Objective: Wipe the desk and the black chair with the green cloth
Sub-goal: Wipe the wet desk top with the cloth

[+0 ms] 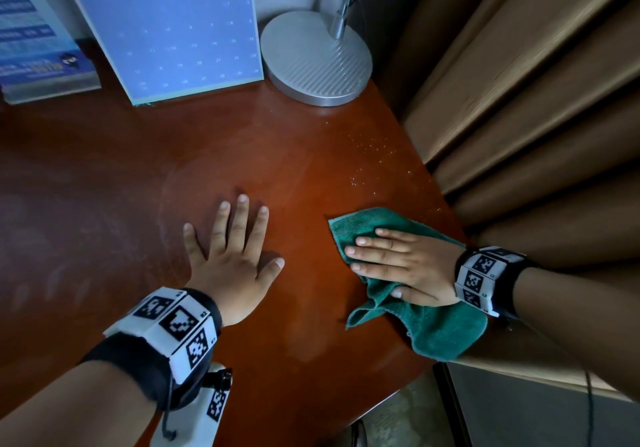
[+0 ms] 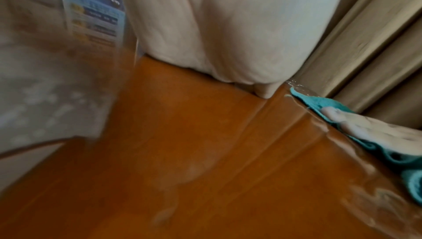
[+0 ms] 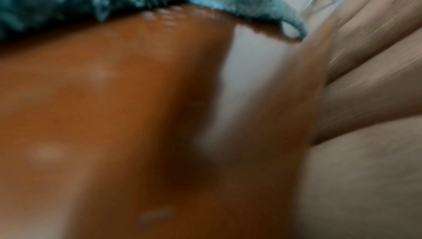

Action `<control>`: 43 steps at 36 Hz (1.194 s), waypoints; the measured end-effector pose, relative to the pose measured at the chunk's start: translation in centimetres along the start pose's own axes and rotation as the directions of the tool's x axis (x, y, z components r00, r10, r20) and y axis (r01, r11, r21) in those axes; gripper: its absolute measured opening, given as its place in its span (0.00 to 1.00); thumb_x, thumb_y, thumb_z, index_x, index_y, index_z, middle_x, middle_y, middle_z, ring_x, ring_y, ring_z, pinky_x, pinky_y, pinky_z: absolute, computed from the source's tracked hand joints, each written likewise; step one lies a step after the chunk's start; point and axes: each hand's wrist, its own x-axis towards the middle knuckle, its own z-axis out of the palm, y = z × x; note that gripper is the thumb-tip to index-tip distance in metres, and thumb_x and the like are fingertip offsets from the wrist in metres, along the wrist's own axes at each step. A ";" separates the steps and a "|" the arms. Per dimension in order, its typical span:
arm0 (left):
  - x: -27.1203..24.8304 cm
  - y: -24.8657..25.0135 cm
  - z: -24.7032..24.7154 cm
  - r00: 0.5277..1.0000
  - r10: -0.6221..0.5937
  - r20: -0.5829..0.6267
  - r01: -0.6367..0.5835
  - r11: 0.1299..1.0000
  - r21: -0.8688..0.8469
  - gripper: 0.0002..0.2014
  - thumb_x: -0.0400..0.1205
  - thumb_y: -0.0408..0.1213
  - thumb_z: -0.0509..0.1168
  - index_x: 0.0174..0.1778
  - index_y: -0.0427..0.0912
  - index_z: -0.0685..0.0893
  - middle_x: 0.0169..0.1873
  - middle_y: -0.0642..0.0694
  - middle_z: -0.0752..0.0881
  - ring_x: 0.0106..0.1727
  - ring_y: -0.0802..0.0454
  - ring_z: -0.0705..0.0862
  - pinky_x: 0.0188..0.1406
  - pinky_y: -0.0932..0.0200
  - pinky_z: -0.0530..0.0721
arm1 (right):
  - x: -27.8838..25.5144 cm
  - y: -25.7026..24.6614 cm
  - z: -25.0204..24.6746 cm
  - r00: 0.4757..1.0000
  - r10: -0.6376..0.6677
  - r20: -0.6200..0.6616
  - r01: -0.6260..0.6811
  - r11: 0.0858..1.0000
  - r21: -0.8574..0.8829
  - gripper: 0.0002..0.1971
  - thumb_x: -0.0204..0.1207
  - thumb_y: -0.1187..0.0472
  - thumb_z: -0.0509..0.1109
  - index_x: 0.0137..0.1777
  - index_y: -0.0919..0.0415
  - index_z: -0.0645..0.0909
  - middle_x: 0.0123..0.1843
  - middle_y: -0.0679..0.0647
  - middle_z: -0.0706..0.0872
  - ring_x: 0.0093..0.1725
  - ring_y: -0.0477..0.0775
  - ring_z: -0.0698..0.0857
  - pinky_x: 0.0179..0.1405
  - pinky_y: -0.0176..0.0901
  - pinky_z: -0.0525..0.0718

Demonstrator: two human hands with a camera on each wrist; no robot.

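We log one glossy reddish-brown wooden counter (image 1: 138, 169), with the left hand (image 1: 230, 266) flat on it, fingers spread, holding nothing. One crumpled green terry cloth (image 1: 440, 332) lies near the counter's right edge, just beside the tan pleated curtain (image 1: 536, 107); the right hand (image 1: 405, 266) presses it down with straight fingers. Further back we list a round silver lamp base (image 1: 317, 58), a blue standing calendar (image 1: 166, 27) and scattered droplets (image 1: 374, 148).

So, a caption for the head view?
Right hand presses the green cloth on the desk; left hand rests flat.
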 end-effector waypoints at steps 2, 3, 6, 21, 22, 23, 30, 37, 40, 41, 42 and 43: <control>0.1 0.0 0.0 1.000 -0.004 0.006 0.004 1.000 -0.003 0.34 0.83 0.62 0.33 0.68 0.56 0.13 0.70 0.51 0.12 0.73 0.49 0.15 0.71 0.30 0.25 | -0.1 0.5 -0.1 1.000 -0.020 0.020 0.020 0.999 -0.025 0.31 0.86 0.47 0.43 0.85 0.60 0.46 0.86 0.57 0.46 0.85 0.56 0.47 0.83 0.53 0.46; 0.1 0.0 -0.1 1.000 -0.006 0.013 0.006 1.000 -0.004 0.34 0.83 0.63 0.34 0.68 0.56 0.14 0.70 0.51 0.12 0.73 0.49 0.15 0.71 0.30 0.26 | 0.0 0.7 -0.2 0.999 -0.027 0.025 0.028 0.999 -0.032 0.30 0.86 0.47 0.41 0.85 0.60 0.46 0.86 0.57 0.46 0.85 0.56 0.47 0.83 0.53 0.46; 0.0 0.0 -0.3 1.000 -0.009 0.028 0.010 1.000 -0.007 0.34 0.83 0.63 0.34 0.69 0.56 0.14 0.69 0.51 0.11 0.73 0.48 0.15 0.71 0.30 0.26 | 0.1 0.8 -0.2 0.999 -0.029 0.021 0.030 0.999 -0.033 0.31 0.86 0.47 0.42 0.85 0.60 0.45 0.86 0.56 0.46 0.85 0.56 0.47 0.82 0.54 0.48; -0.1 0.2 -0.5 0.999 -0.012 0.030 0.012 1.000 -0.005 0.35 0.83 0.63 0.35 0.71 0.57 0.15 0.66 0.53 0.10 0.74 0.49 0.16 0.72 0.30 0.27 | -0.4 -5.8 0.8 0.854 0.517 -0.055 -0.495 0.841 0.220 0.34 0.83 0.43 0.49 0.84 0.60 0.47 0.86 0.56 0.47 0.85 0.56 0.46 0.79 0.58 0.49; -0.1 0.2 -0.5 1.000 -0.012 0.028 0.012 1.000 -0.009 0.35 0.83 0.63 0.35 0.71 0.57 0.15 0.66 0.53 0.10 0.74 0.49 0.16 0.72 0.30 0.27 | -0.4 -6.2 0.8 0.846 0.531 -0.055 -0.508 0.833 0.220 0.35 0.83 0.42 0.49 0.84 0.60 0.46 0.86 0.56 0.47 0.85 0.56 0.46 0.79 0.58 0.50; -0.2 0.2 -0.5 1.000 -0.012 0.027 0.012 1.000 -0.011 0.35 0.83 0.63 0.35 0.70 0.57 0.15 0.67 0.53 0.11 0.74 0.49 0.17 0.72 0.30 0.27 | -0.4 -6.6 0.9 0.839 0.541 -0.054 -0.519 0.826 0.219 0.35 0.83 0.42 0.49 0.84 0.60 0.46 0.86 0.56 0.47 0.85 0.56 0.46 0.79 0.58 0.50; -0.3 0.3 -0.6 0.999 -0.018 0.032 0.018 1.000 -0.005 0.34 0.82 0.63 0.34 0.67 0.58 0.13 0.61 0.55 0.08 0.74 0.49 0.16 0.72 0.30 0.27 | -1.8 -8.3 1.4 0.846 0.532 -0.043 -0.507 0.826 0.245 0.35 0.82 0.42 0.50 0.84 0.60 0.48 0.86 0.55 0.48 0.85 0.57 0.47 0.80 0.58 0.50; -0.4 0.3 -0.6 0.999 -0.025 0.030 0.025 1.000 0.003 0.34 0.82 0.63 0.33 0.65 0.58 0.12 0.60 0.55 0.08 0.73 0.50 0.16 0.72 0.30 0.27 | -3.5 -7.1 1.5 0.908 0.415 -0.060 -0.384 0.880 0.281 0.34 0.82 0.45 0.54 0.84 0.58 0.51 0.86 0.55 0.50 0.85 0.56 0.49 0.80 0.57 0.51; -0.4 0.4 -0.7 0.999 -0.026 0.029 0.026 1.000 0.006 0.34 0.82 0.63 0.33 0.63 0.58 0.11 0.59 0.55 0.07 0.75 0.49 0.17 0.72 0.30 0.27 | -4.1 -5.9 1.5 0.939 0.341 -0.046 -0.320 0.916 0.242 0.33 0.83 0.45 0.52 0.85 0.57 0.50 0.86 0.54 0.49 0.85 0.56 0.49 0.80 0.57 0.52; -0.4 0.4 -0.7 0.999 -0.026 0.030 0.026 1.000 0.007 0.34 0.82 0.63 0.33 0.63 0.58 0.11 0.59 0.55 0.07 0.75 0.49 0.17 0.72 0.30 0.27 | -4.2 -5.4 1.5 0.948 0.315 -0.038 -0.299 0.927 0.224 0.34 0.83 0.45 0.52 0.85 0.57 0.49 0.86 0.54 0.49 0.85 0.56 0.49 0.81 0.57 0.51; -0.4 0.4 -0.7 0.999 -0.027 0.030 0.026 1.000 0.009 0.34 0.82 0.63 0.33 0.63 0.58 0.11 0.59 0.55 0.07 0.74 0.49 0.17 0.72 0.30 0.27 | -4.3 -5.0 1.5 0.955 0.294 -0.030 -0.282 0.937 0.209 0.34 0.83 0.45 0.52 0.85 0.56 0.48 0.86 0.54 0.49 0.85 0.56 0.49 0.81 0.57 0.51; -0.4 0.4 -0.6 0.999 -0.027 0.031 0.027 1.000 0.010 0.34 0.82 0.63 0.33 0.63 0.58 0.11 0.60 0.55 0.07 0.74 0.49 0.17 0.72 0.30 0.27 | -4.4 -4.5 1.5 0.961 0.275 -0.023 -0.265 0.944 0.194 0.34 0.83 0.45 0.52 0.85 0.55 0.46 0.86 0.54 0.48 0.85 0.56 0.49 0.81 0.56 0.50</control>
